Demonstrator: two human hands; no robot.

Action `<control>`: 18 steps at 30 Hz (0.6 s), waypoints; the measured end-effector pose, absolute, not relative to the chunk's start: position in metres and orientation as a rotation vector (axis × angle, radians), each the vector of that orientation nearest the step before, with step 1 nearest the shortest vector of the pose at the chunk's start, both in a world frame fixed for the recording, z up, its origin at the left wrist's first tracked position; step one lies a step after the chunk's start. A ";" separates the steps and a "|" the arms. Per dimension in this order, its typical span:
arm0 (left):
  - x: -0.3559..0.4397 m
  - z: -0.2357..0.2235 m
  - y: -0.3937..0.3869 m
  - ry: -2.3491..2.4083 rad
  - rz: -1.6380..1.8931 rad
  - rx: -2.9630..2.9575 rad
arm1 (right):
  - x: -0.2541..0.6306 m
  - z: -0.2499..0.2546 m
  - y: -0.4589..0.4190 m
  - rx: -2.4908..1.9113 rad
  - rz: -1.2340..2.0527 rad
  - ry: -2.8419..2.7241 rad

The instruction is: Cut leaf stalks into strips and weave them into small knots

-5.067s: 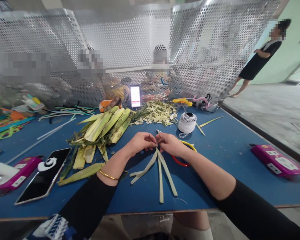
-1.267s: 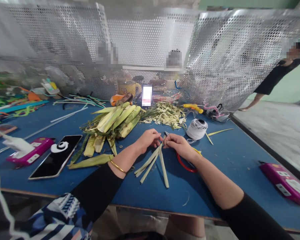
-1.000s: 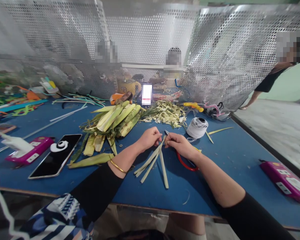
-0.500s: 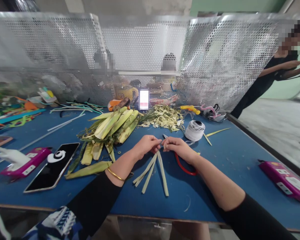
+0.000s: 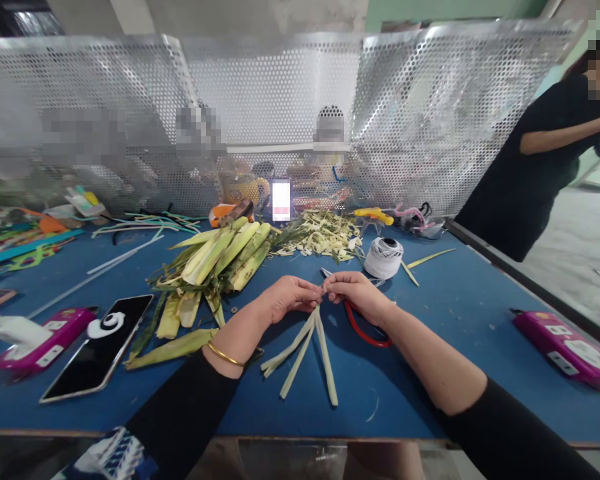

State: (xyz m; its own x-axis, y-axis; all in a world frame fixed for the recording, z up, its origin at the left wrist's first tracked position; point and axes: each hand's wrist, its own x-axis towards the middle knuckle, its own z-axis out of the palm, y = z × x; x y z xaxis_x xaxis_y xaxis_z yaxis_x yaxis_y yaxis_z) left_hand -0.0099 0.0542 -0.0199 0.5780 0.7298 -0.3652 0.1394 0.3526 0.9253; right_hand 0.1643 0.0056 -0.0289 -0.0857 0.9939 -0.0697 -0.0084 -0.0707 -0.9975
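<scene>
My left hand [image 5: 296, 296] pinches the top of a small bundle of pale corn husk strips [image 5: 306, 350], whose free ends fan out toward the table's front edge. Fingertips of my right hand [image 5: 349, 289] are pressed together at the same top end, touching or nearly touching the left ones; what lies between them is too small to make out. Under the right hand lie scissors with red handles [image 5: 353, 327], their blade tip showing beyond the knuckles. Just behind that hand stands a spool of white thread [image 5: 384, 259]. A pile of green-yellow corn husks [image 5: 220, 260] lies left of my hands.
Shredded husk pieces [image 5: 320, 235] are heaped at the back, before a perforated metal screen [image 5: 280, 87]. A phone [image 5: 100, 347] and a magenta power strip [image 5: 47, 340] lie left; another magenta strip [image 5: 563, 347] lies right. A person in black [image 5: 525, 160] stands beyond the table's right edge.
The view has shifted slightly. Both hands stay together at the top of the husk strips, with fingertips a little closer. The person at the right has come further into view.
</scene>
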 end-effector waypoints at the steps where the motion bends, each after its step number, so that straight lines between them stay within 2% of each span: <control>1: -0.010 -0.020 0.053 0.921 0.456 1.185 | 0.164 -0.029 0.005 -1.211 1.325 -1.219; 12: -0.004 -0.021 0.045 0.932 0.464 1.382 | 0.166 -0.029 0.007 -1.215 1.191 -1.227; 18: -0.007 -0.020 0.049 0.842 0.429 1.365 | 0.177 -0.030 0.012 -1.361 0.880 -1.675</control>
